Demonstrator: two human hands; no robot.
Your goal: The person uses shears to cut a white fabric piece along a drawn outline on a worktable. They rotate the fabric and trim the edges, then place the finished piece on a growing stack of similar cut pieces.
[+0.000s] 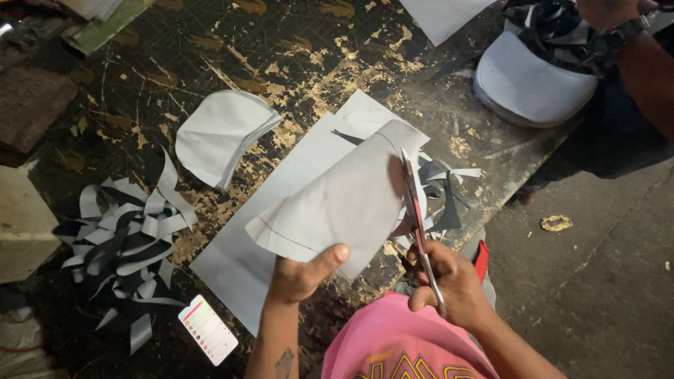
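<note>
Left hand [300, 275] pinches near edge of the grey mesh-textured piece [337, 203], thumb on top, sheet lifted and curled over the worktable [210, 56]. Right hand [449, 281], just right of it, closed round the scissors [415, 210] w/ blades running up the piece's right edge; blades look nearly together, can't tell for sure. Under the piece lies a flat grey sheet [232, 260]. Far left: pile of grey/black offcut strips [126, 238], a phone [208, 330] near it, stack of cut curved pieces [221, 137] further back. Table dark, scuffed, paint worn off in patches. Right: bare concrete floor [597, 281]. Far right, another person's arm [642, 56] over a white stack [526, 84], cut off by frame.
</note>
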